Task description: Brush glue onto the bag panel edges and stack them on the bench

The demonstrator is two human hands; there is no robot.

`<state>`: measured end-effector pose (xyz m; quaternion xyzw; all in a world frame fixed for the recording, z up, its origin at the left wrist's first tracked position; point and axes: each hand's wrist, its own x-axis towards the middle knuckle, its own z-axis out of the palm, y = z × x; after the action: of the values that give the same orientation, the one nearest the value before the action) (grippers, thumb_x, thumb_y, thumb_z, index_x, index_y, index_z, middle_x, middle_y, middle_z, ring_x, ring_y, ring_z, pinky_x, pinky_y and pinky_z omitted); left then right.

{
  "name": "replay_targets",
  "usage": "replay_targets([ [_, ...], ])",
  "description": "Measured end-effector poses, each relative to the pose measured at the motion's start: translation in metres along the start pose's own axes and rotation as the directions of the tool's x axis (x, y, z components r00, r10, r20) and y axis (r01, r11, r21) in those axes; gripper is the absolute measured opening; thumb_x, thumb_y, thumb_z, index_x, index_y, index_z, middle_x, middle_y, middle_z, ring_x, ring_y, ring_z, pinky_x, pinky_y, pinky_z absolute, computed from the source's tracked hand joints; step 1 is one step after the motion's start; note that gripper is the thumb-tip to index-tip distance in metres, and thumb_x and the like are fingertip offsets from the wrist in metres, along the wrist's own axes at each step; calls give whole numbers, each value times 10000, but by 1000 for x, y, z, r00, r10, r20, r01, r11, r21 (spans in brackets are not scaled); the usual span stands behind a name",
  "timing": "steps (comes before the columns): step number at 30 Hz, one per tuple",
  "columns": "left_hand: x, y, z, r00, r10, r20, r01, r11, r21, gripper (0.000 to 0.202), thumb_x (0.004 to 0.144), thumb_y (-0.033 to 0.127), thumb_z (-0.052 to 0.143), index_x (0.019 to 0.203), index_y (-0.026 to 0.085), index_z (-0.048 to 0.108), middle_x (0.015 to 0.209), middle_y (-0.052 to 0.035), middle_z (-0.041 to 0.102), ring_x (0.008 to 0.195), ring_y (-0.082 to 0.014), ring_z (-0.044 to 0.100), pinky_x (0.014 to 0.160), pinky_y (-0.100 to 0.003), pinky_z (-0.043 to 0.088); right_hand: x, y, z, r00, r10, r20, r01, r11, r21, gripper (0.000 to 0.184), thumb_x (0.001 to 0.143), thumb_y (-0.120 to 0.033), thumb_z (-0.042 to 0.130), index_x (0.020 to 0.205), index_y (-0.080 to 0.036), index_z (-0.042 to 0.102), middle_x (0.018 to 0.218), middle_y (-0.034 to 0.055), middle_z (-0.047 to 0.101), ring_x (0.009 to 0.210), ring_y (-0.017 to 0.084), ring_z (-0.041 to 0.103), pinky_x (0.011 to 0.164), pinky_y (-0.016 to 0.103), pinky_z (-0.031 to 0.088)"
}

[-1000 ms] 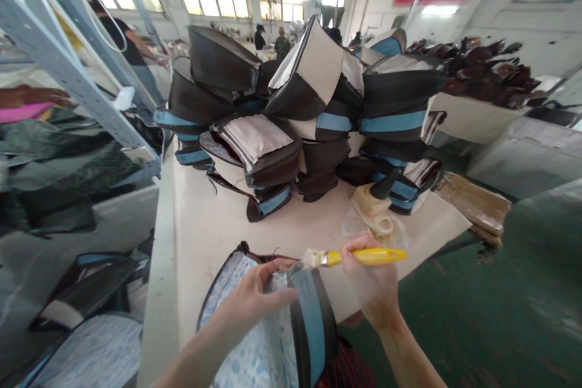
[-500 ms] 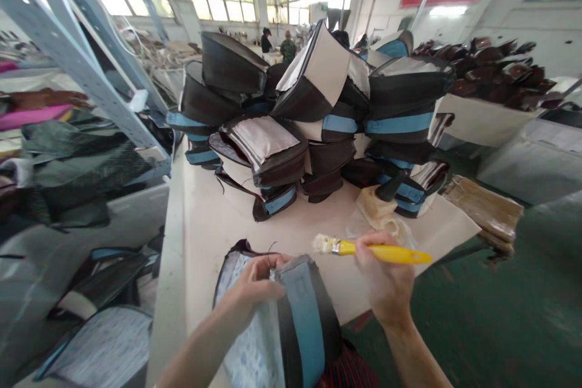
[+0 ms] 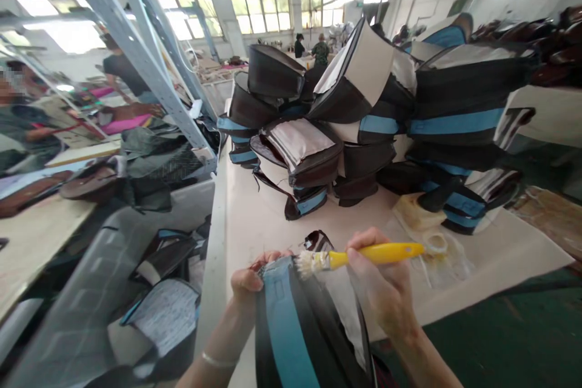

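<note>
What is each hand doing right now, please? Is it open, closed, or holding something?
Left hand: closed, fingers pinching the top edge of a black and blue bag.
Right hand: closed, holding a yellow paintbrush.

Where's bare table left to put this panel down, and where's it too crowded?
Bare tabletop lies between the stacked bag panels and the left hand holding a panel. Another patch lies right of the crumpled plastic, beyond the yellow-handled brush. The stacks crowd the far side.

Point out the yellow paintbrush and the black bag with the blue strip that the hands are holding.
Yellow paintbrush (image 3: pixel 377 253), head view, on the handle.
Black bag with blue strip (image 3: pixel 282 327), head view, on the blue strip.
</note>
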<state>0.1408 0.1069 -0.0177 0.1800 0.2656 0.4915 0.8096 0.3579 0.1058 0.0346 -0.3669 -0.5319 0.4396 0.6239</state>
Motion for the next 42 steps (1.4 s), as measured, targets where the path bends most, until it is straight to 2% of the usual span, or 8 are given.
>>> replay_targets([
  [5,3,12,0,999,42,-19,-42,999,3,183,345,150,512,527,160,509,551,-27,541,500,-152,516,473,-259,417,-1,6,15,994,-45,96,51,997,-66,32,921,-215,582,897,-226,599,831,-13,551,694,123,529,618,232,440],
  [15,4,21,-17,999,25,34,-25,1000,-10,213,388,163,557,599,139,571,586,-46,582,544,-174,571,500,-250,446,-1,-10,29,930,-283,233,329,925,-189,140,884,-92,510,866,-219,567,744,-3,579,608,138,544,590,273,452],
  [21,-2,41,-43,989,75,131,-92,987,134,166,433,239,623,556,150,553,720,-80,635,730,-228,608,663,-311,495,-6,-2,23,965,-259,46,263,938,-226,100,902,-132,532,913,-220,579,805,6,580,687,141,572,639,263,480],
  [24,-6,78,-63,990,-94,109,28,870,493,288,585,436,658,584,158,583,804,-102,662,845,-258,591,781,-339,471,-8,7,6,980,-135,-145,88,951,-295,19,909,-230,588,894,-222,598,790,-12,572,636,118,548,580,225,454],
  [29,1,110,-81,918,-387,-86,279,477,834,421,809,491,614,1024,139,694,910,-77,685,822,-215,589,732,-286,449,-7,28,-13,968,34,-249,-104,956,-276,165,896,-365,610,867,-206,577,623,-42,542,523,117,498,470,212,392],
  [33,29,75,-86,938,-308,-156,221,189,957,519,706,553,698,1038,154,699,887,-46,694,796,-217,594,668,-271,426,-11,59,-14,971,140,-192,-191,941,-281,209,890,-401,602,858,-197,564,597,-48,519,498,114,451,452,224,337],
  [38,65,8,-93,977,-182,-110,150,226,963,416,703,509,693,908,147,703,808,-24,676,752,-186,563,675,-267,387,-15,82,-16,967,213,-141,-248,918,-309,242,889,-431,581,869,-192,551,598,-45,507,497,124,447,457,239,323],
  [42,69,-19,-90,988,-110,-105,133,290,948,384,731,486,658,887,137,699,704,1,633,657,-149,510,617,-256,345,-12,83,-17,967,222,-124,-252,895,-368,244,891,-436,557,860,-194,544,592,-44,500,494,129,452,464,238,338],
])
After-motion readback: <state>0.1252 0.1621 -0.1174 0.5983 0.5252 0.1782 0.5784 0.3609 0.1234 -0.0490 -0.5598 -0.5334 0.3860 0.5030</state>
